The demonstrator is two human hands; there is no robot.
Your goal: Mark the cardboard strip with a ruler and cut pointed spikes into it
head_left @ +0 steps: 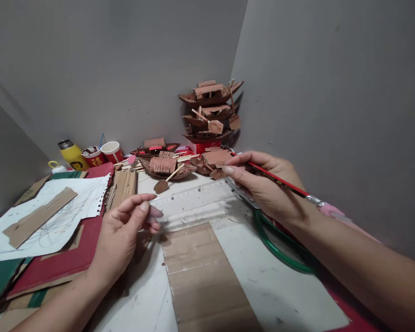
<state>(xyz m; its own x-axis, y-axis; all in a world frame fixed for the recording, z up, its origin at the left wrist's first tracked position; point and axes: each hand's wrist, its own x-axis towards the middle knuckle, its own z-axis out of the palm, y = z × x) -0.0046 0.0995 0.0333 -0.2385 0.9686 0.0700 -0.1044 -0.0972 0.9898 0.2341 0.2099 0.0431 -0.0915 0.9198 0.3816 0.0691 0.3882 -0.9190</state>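
A clear ruler point(193, 195) is held up above the table, slanting from lower left to upper right. My left hand point(129, 221) pinches its left end between thumb and fingers. At its right end is my right hand point(263, 180), fingers closed, with a red and black pencil point(276, 180) lying across the hand and pointing back over the wrist. Whether the right fingers also grip the ruler is partly hidden. Below the ruler a strip of brown cardboard point(204, 276) lies on the white work surface point(283, 295).
Small cardboard boats point(207, 94) are stacked at the back, with others point(164, 166) before them. Cups point(111, 151) and a yellow bottle point(72, 154) stand back left. Cardboard sheets and white paper point(86, 198) lie left; a green ring-shaped object point(280, 258) is right.
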